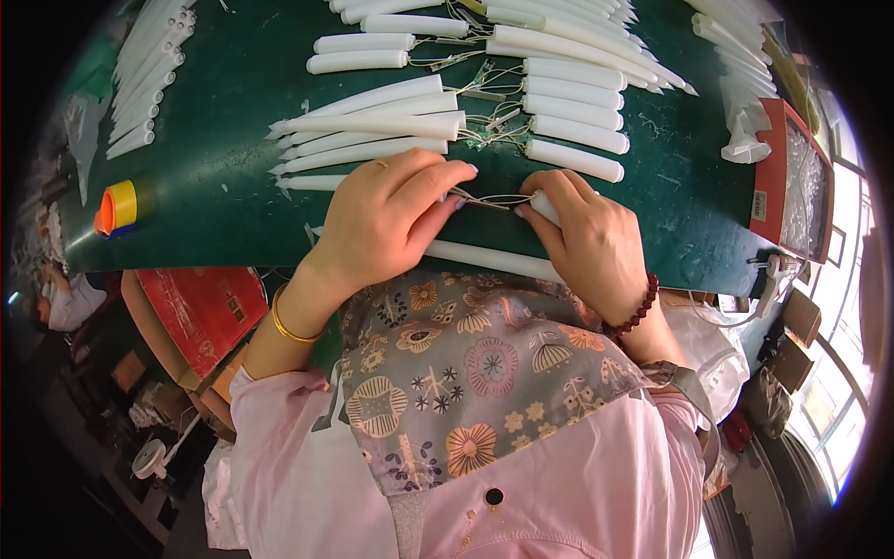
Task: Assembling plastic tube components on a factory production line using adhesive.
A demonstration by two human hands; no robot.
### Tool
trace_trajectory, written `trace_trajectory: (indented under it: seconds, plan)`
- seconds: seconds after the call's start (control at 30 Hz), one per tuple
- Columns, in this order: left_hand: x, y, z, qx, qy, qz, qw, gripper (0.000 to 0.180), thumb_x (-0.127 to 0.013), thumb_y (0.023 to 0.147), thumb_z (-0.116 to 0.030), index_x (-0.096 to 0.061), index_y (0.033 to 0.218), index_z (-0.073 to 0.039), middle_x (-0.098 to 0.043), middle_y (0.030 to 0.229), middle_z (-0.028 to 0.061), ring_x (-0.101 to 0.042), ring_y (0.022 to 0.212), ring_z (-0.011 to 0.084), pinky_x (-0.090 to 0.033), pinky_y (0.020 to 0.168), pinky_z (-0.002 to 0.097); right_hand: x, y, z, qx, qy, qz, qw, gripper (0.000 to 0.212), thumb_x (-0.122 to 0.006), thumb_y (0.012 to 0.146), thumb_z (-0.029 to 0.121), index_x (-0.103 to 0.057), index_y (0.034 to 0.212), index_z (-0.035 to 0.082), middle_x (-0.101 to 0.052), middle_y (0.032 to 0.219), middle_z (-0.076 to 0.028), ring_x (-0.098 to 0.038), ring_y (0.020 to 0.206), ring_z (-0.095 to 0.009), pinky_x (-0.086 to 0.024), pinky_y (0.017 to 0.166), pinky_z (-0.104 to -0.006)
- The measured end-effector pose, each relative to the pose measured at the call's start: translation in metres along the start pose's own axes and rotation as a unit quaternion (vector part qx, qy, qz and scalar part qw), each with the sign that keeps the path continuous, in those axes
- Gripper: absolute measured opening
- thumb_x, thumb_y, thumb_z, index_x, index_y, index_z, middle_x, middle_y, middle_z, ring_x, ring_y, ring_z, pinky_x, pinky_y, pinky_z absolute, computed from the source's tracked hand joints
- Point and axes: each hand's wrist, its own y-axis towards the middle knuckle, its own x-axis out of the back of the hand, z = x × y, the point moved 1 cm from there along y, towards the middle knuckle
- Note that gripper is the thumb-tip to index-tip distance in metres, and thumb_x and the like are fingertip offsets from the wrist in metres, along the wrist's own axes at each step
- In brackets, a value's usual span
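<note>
Left hand (386, 219) pinches thin wires (489, 198); right hand (587, 238) grips a white candle tube (543, 207). Tube's long axis runs diagonally, open end toward upper left. Both over green bench (214, 186).

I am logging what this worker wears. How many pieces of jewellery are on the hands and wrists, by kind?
Gold bangle: 1
Dark red bead bracelet: 1
Ring: 1
Total: 3
</note>
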Motion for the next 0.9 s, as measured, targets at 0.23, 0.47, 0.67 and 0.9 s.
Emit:
trace_trajectory:
  seconds: [0.23,0.47,0.67,0.9]
  plan:
    - [-0.002,0.009,-0.008,-0.063,0.009,-0.026,0.998,0.027,-0.086,0.077,-0.018,-0.076,0.102,-0.014,-0.063,0.093,0.0004,-0.061,0.071,0.0183,-0.048,0.057,0.0314,-0.005,0.001,-0.004,0.027,-0.016,-0.021,0.999,0.023,-0.074,0.092,0.014,-0.065,0.113,0.011,-0.072,0.102,-0.008,-0.069,0.076,-0.034,-0.054,0.065,-0.0402]
    - [-0.001,0.010,-0.011,-0.061,0.016,-0.020,0.998,0.021,-0.086,0.074,-0.014,-0.077,0.092,-0.009,-0.063,0.084,0.0018,-0.060,0.067,0.0197,-0.046,0.055,0.0320,0.005,0.000,0.012,-0.086,0.203,0.088,0.972,0.031,-0.079,0.087,0.007,-0.068,0.115,0.005,-0.075,0.098,-0.007,-0.068,0.074,-0.016,-0.055,0.071,-0.0282]
    - [0.008,0.009,-0.014,-0.053,-0.005,-0.013,0.998,0.038,-0.087,0.074,-0.011,-0.076,0.109,-0.004,-0.064,0.090,0.0060,-0.062,0.073,0.0222,-0.050,0.060,0.0336,-0.002,0.004,0.008,-0.092,0.278,0.006,0.956,0.017,-0.079,0.088,0.006,-0.069,0.101,0.000,-0.073,0.090,-0.003,-0.061,0.078,-0.007,-0.052,0.072,-0.0255]
    - [0.017,0.000,-0.015,-0.023,-0.022,-0.008,0.999,0.049,-0.086,0.071,-0.005,-0.074,0.118,-0.001,-0.068,0.107,0.0115,-0.069,0.093,0.0286,-0.057,0.078,0.0382,0.009,0.009,0.005,-0.156,0.432,0.155,0.875,0.013,-0.077,0.089,0.006,-0.066,0.094,0.000,-0.066,0.085,0.001,-0.053,0.078,-0.005,-0.044,0.071,-0.0232]
